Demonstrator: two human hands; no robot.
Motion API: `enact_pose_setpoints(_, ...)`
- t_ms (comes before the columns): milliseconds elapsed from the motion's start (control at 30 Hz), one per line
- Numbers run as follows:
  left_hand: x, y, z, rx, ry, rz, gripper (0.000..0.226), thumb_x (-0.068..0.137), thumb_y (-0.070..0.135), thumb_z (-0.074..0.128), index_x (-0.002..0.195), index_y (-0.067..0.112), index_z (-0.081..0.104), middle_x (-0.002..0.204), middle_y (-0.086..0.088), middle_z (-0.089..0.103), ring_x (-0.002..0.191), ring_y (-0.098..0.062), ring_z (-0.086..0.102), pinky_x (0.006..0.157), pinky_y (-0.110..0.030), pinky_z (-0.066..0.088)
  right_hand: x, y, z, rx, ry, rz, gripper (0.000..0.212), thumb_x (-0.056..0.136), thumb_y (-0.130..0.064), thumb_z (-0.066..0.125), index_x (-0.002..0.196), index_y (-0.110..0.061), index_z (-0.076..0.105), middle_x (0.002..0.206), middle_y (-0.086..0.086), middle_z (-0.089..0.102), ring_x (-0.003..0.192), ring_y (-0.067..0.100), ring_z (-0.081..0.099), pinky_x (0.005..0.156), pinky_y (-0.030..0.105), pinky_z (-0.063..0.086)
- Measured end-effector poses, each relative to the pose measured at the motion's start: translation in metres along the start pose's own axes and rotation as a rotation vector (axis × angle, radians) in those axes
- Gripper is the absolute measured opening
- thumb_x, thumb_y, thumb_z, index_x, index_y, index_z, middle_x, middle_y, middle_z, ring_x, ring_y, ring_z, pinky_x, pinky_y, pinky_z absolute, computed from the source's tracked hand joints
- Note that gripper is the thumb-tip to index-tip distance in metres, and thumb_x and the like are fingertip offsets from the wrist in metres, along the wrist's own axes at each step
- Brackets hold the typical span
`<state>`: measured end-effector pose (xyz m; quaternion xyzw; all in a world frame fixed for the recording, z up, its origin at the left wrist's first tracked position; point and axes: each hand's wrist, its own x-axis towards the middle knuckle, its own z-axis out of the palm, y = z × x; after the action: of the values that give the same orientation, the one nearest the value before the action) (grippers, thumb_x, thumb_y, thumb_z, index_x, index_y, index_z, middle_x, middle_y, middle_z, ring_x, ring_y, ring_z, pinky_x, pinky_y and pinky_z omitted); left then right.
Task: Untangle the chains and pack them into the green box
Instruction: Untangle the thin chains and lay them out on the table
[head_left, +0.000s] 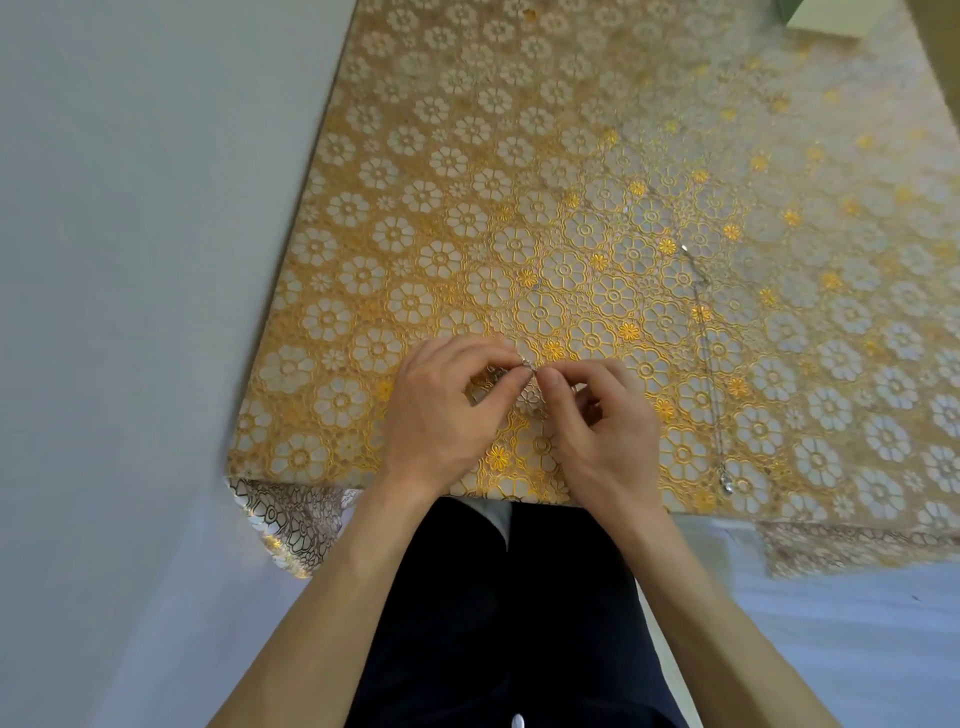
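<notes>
Picking at tangled chain (524, 370), just in from near edge of tablecloth (415, 208).
Narrow fingertip pinches on it by left hand (447, 410) and right hand (597, 415); best teased loose, not pulled taut. Second chain (709, 374) laid straight toward cloth's right; green box (826, 21) at far-right corner.

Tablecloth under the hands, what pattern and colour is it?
The tablecloth has white flowers outlined in gold-yellow, seen in the head view.

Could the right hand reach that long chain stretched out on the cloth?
Probably yes: the laid-out chain lies just right of the right hand, only cloth between. But that hand and the left hand pinch the tangle, so it must let go first.
</notes>
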<state>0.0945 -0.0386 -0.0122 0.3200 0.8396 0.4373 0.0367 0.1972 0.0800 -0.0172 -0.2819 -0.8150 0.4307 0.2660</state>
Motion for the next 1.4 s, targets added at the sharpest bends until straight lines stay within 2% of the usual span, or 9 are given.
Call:
enact_pose_setpoints(100,0.001,0.003,-0.004,-0.031,-0.013,-0.031,0.019,0.089,0.045,0.067,0.096,0.030,0.075,0.101,0.025,0.067,0.103,-0.001,0.058,0.098,-0.014,0.033,0.000,-0.001,-0.001,-0.014,-0.024,0.002,0.010,0.096,-0.033,0.066,0.091,-0.027,0.072,0.090,-0.011,0.062,0.070,0.010,0.057,0.064,0.028,0.047)
enact_pose_setpoints(233,0.000,0.003,-0.007,-0.130,-0.036,-0.073,0.018,0.089,0.045,0.065,0.092,0.030,0.075,0.098,0.019,0.072,0.102,-0.007,0.062,0.098,-0.038,0.045,-0.001,-0.003,-0.001,-0.024,-0.036,-0.012,0.009,0.096,-0.038,0.065,0.087,-0.034,0.066,0.090,-0.013,0.062,0.068,0.010,0.058,0.062,0.031,0.048)
enact_pose_setpoints(300,0.001,0.003,-0.007,-0.128,-0.037,-0.090,0.016,0.090,0.043,0.066,0.091,0.030,0.074,0.097,0.018,0.072,0.100,-0.007,0.062,0.096,-0.040,0.046,-0.001,-0.005,-0.002,-0.030,-0.040,-0.022,0.009,0.095,-0.037,0.066,0.087,-0.034,0.066,0.091,-0.013,0.063,0.068,0.009,0.058,0.061,0.030,0.048)
enact_pose_setpoints(500,0.001,0.001,-0.004,-0.071,0.007,-0.091,0.014,0.093,0.037,0.068,0.094,0.025,0.075,0.100,0.016,0.070,0.101,-0.004,0.060,0.096,-0.031,0.047,-0.004,-0.004,0.001,-0.153,-0.058,-0.039,0.012,0.094,-0.038,0.065,0.094,-0.028,0.071,0.094,-0.014,0.061,0.067,0.004,0.058,0.063,0.029,0.050)
enact_pose_setpoints(600,0.000,-0.002,-0.004,0.004,0.096,-0.100,0.016,0.092,0.038,0.069,0.095,0.024,0.076,0.110,0.011,0.068,0.111,-0.007,0.056,0.098,-0.015,0.036,-0.005,-0.004,0.004,-0.186,-0.027,-0.040,0.013,0.094,-0.038,0.064,0.094,-0.027,0.071,0.094,-0.013,0.060,0.064,0.005,0.056,0.063,0.034,0.051)
enact_pose_setpoints(733,0.002,-0.001,-0.002,0.030,0.173,-0.143,0.018,0.091,0.039,0.069,0.094,0.023,0.077,0.110,0.008,0.067,0.112,-0.010,0.052,0.097,-0.011,0.032,-0.004,-0.006,0.005,-0.213,-0.006,-0.030,0.010,0.094,-0.035,0.065,0.096,-0.027,0.071,0.094,-0.014,0.058,0.063,0.004,0.055,0.063,0.035,0.050)
enact_pose_setpoints(967,0.003,-0.008,-0.002,0.254,0.352,-0.251,0.020,0.088,0.043,0.066,0.089,0.028,0.080,0.116,0.006,0.068,0.120,-0.025,0.052,0.101,-0.050,0.043,-0.001,-0.011,0.009,-0.354,-0.041,-0.099,0.018,0.088,-0.045,0.070,0.103,-0.035,0.073,0.099,-0.011,0.063,0.067,0.010,0.060,0.062,0.029,0.047)
enact_pose_setpoints(1233,0.005,-0.009,-0.002,0.283,0.336,-0.288,0.016,0.089,0.041,0.065,0.097,0.033,0.076,0.118,0.006,0.066,0.118,-0.023,0.054,0.101,-0.048,0.043,0.014,-0.016,0.026,-0.361,-0.083,-0.162,0.018,0.091,-0.045,0.068,0.102,-0.035,0.077,0.097,-0.010,0.065,0.073,0.017,0.063,0.062,0.030,0.047)
enact_pose_setpoints(1400,0.001,-0.013,-0.009,0.270,0.287,-0.198,0.014,0.089,0.037,0.067,0.099,0.032,0.074,0.119,0.007,0.065,0.118,-0.020,0.056,0.100,-0.049,0.042,0.019,-0.015,0.028,-0.360,-0.109,-0.160,0.013,0.092,-0.042,0.068,0.096,-0.033,0.076,0.095,-0.012,0.064,0.070,0.009,0.058,0.062,0.021,0.030)
